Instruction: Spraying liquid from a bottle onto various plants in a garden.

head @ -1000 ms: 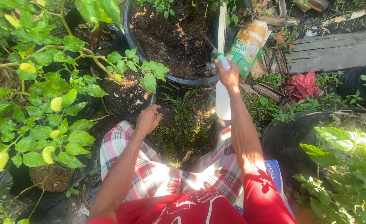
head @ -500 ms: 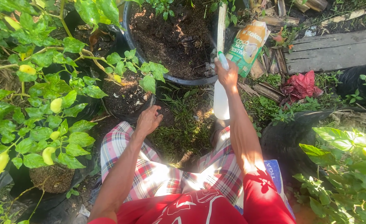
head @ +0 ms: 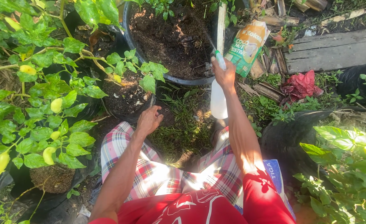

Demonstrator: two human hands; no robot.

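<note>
A large round black plastic tub of dark soil (head: 172, 33) is sitting ahead, a smaller black pot with a green seedling (head: 127, 97) lying just left before it, a green printed foil pouch (head: 247, 45) leaning at its right, and a grey wooden plank (head: 332, 47) resting farther right.

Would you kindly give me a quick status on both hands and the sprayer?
Right hand gripping white spray bottle, nozzle toward big black pot. Left hand empty, resting by knee. Nothing blocking.

A white spray bottle (head: 218, 99) is gripped by the right hand (head: 224, 74) — aimed at a large black pot (head: 166, 37); the left hand (head: 149, 120) is rested on the knee.
</note>
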